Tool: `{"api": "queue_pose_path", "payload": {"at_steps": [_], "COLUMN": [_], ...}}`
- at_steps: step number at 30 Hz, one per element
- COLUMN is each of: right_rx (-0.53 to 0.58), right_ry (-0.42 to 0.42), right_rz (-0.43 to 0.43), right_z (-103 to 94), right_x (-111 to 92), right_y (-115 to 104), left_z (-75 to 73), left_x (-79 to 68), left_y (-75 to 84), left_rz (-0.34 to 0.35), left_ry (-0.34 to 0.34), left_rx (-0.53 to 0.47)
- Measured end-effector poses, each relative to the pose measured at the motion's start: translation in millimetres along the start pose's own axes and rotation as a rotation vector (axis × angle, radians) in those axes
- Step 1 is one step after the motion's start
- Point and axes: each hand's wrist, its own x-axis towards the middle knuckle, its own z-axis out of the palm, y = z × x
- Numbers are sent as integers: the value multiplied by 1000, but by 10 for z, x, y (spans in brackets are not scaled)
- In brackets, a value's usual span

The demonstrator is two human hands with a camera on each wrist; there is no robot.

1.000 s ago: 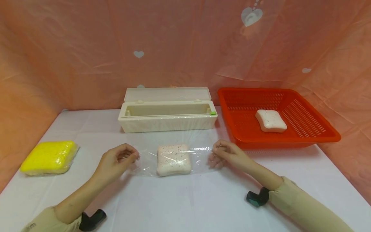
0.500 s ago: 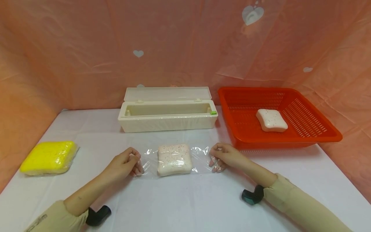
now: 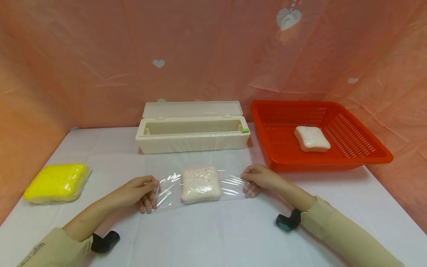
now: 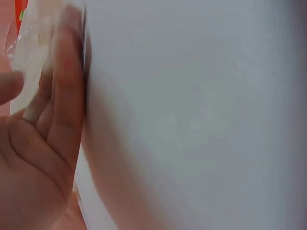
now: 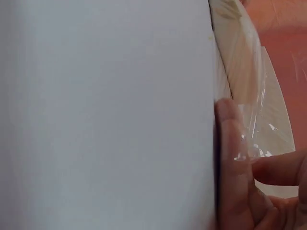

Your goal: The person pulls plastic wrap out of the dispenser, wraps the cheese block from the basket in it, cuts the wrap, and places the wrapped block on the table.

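A pale, pink-speckled square block lies mid-table, with clear cling film stretched across it. My left hand holds the film's left end, thumb above and the other fingers below. At the opposite end my right hand pinches the film between thumb and fingers. In the right wrist view, shiny film runs to the thumb and fingers of that hand. The left wrist view shows the left hand's palm and fingers low beside the white tabletop; its grip on the film is partly out of frame.
Behind the block stands a cream film dispenser box, lid raised. A red basket at the right holds another speckled block. A yellow film-wrapped block lies at the left. An orange curtain hangs behind the table.
My left hand first moved slightly right, then back left and nearer, and the film's left side now shows tight creases. My right hand dipped slightly, and the block stayed in place.
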Motion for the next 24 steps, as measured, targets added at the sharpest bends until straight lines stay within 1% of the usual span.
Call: {"api": "queue_pose_path", "payload": {"at_steps": [1,2,3,4,5,6,7,9,10,11,12,13,14,16,17,18,19,20,22,24], "right_rx": [0,-2,-3,-14,-40,-90,-150,-281,-357,-424,-479,-514,-555,-624,-657,-693,-731,-768,-813,-848], "right_ry": [10,26,47,78,116,161,207,309,360,398,423,428,422,367,321,281,238,198,121,72], "right_rz": [-12,-22,-28,-40,-52,-79,-115,-203,-264,-327,-404,-482,-555,-683,-724,-755,-764,-756,-721,-683], "right_z": [-3,-6,-7,-6,-1,7,21,64,91,122,152,183,213,280,310,343,377,411,469,515], "right_x": [-10,-21,-35,-53,-76,-106,-138,-205,-238,-265,-285,-297,-302,-305,-305,-304,-304,-301,-299,-291], "right_y": [3,4,0,-7,-20,-38,-61,-107,-131,-155,-175,-191,-203,-224,-229,-229,-229,-227,-224,-221], "left_z": [-20,-35,-43,-42,-35,-15,13,87,135,184,238,289,341,443,491,535,577,610,666,703], "left_x": [-17,-38,-56,-73,-88,-105,-120,-140,-142,-138,-132,-117,-97,-57,-34,-15,5,21,56,79], "left_y": [-5,-2,9,23,44,77,113,197,237,274,310,338,359,381,383,389,391,389,388,391], "left_rz": [-9,-28,-40,-49,-53,-59,-50,11,57,117,185,266,348,486,544,573,593,593,558,491], "left_ry": [-15,-14,2,34,84,157,239,413,495,575,637,673,692,679,660,625,595,564,501,452], "left_rx": [-35,-59,-77,-83,-72,-41,15,168,251,341,428,503,568,670,720,758,793,824,855,865]}}
